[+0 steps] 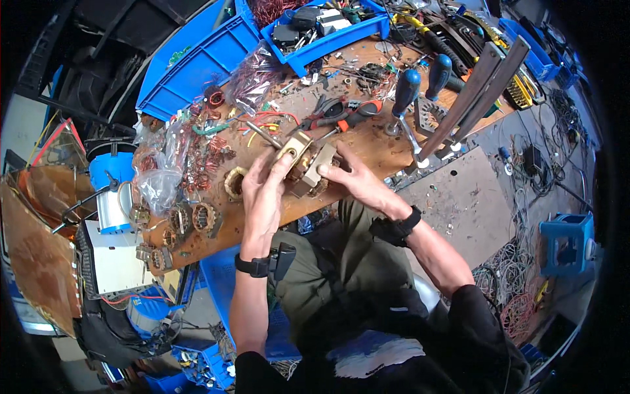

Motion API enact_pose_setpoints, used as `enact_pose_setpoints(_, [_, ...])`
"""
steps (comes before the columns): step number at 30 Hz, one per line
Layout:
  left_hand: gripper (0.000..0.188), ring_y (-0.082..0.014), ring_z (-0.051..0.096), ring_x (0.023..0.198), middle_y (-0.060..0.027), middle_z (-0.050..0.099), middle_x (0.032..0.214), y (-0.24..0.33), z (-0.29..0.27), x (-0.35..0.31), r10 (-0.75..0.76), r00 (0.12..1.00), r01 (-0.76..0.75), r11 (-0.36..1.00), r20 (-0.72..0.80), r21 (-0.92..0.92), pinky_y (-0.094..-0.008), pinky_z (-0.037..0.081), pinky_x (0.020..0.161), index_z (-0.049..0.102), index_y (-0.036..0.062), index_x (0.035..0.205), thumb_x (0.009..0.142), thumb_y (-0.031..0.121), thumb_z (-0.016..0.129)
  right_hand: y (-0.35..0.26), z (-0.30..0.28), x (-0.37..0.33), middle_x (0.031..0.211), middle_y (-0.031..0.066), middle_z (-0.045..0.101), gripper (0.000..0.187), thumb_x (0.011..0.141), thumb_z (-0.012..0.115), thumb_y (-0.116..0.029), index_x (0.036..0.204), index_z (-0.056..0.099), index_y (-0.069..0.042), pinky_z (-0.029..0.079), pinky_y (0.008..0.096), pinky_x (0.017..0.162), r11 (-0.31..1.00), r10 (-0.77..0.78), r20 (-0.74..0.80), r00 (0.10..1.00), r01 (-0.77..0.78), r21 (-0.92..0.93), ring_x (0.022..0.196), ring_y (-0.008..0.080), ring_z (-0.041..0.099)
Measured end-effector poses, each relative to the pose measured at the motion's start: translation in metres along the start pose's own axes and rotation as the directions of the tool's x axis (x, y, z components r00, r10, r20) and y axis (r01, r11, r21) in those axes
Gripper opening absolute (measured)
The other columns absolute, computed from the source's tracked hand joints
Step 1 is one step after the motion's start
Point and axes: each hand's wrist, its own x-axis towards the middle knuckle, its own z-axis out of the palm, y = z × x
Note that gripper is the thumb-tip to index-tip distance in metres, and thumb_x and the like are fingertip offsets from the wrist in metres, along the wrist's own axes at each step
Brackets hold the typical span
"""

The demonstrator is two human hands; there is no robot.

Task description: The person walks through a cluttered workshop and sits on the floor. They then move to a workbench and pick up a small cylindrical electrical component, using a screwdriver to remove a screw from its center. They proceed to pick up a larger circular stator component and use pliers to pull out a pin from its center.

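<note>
A person seated at a cluttered wooden workbench [387,148], seen from above, holds metal parts in both bare hands over the near edge of the bench. The left hand [264,190] grips a brass-coloured block [296,146], its thumb pressed on the face near a round hole; a metal rod [264,134] lies at the block's upper left. Just beside it, the right hand [354,177] is closed on a grey metal block [321,164], thumb on top and fingers around the far side. Whether the two blocks touch is hard to tell.

Containers surround the work. At the back of the bench, a blue tray [344,42] is heaped with black, white and green parts. To its left stands a large, deep blue bin [197,72] with some green material visible inside. In front of that bin, a clear plastic bag [252,79] holds dark reddish scraps. Another crumpled clear bag [159,187] rests near the left end; its contents are unclear. Copper wire coils [200,157] lie beside it, and ring-shaped metal cores [205,220] sit along the bench's near left edge. Below, at lower left, a small blue bin [213,354] is filled with mixed small pieces, too small to identify.
</note>
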Motion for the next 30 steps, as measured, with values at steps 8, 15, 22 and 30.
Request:
enact_pose_setpoints(8, [0.04, -0.0174, 0.068, 0.115, -0.0098, 0.068, 0.132, 0.011, 0.002, -0.014, -0.13, 0.989, 0.14, 0.975, 0.072, -0.175, -0.0361, 0.055, 0.101, 0.062, -0.0019, 0.138, 0.109, 0.025, 0.062, -0.037, 0.027, -0.02, 0.126, 0.0112, 0.064, 0.055, 0.11, 0.055, -0.044, 0.148, 0.043, -0.005, 0.064, 0.0373, 0.087, 0.777, 0.202, 0.174, 0.964, -0.266, 0.571, 0.104, 0.0203, 0.07])
enact_pose_setpoints(15, [0.04, -0.0183, 0.07, 0.112, -0.0081, 0.07, 0.128, 0.012, 0.0, -0.029, -0.161, 0.985, 0.169, 0.964, 0.056, -0.207, -0.0376, 0.059, 0.095, 0.064, 0.0018, 0.137, 0.108, 0.029, 0.063, -0.044, 0.039, -0.039, 0.13, 0.0137, 0.067, 0.052, 0.112, 0.048, -0.046, 0.144, 0.051, -0.005, 0.064, 0.0424, 0.095, 0.633, 0.215, 0.256, 0.942, -0.335, 0.698, 0.109, 0.0248, 0.072])
enact_pose_setpoints(22, [0.038, -0.0188, 0.073, 0.106, -0.0081, 0.073, 0.122, 0.016, -0.002, -0.038, -0.221, 0.971, 0.238, 0.934, 0.091, -0.265, -0.0407, 0.061, 0.09, 0.066, 0.0058, 0.135, 0.107, 0.032, 0.064, -0.042, 0.038, -0.05, 0.141, 0.0193, 0.061, 0.061, 0.111, 0.048, -0.05, 0.151, 0.043, -0.004, 0.062, 0.0459, 0.099, 0.438, 0.183, 0.383, 0.905, -0.424, 0.793, 0.115, 0.0325, 0.07])
enact_pose_setpoints(30, [0.037, -0.0179, 0.072, 0.111, -0.0072, 0.072, 0.127, 0.015, -0.014, -0.042, -0.204, 0.967, 0.238, 0.939, 0.153, -0.25, -0.041, 0.061, 0.093, 0.065, 0.0055, 0.135, 0.108, 0.031, 0.062, -0.041, 0.048, -0.053, 0.143, 0.0187, 0.059, 0.062, 0.111, 0.049, -0.049, 0.152, 0.041, -0.004, 0.062, 0.0461, 0.1, 0.524, 0.225, 0.335, 0.915, -0.403, 0.75, 0.119, 0.0314, 0.068])
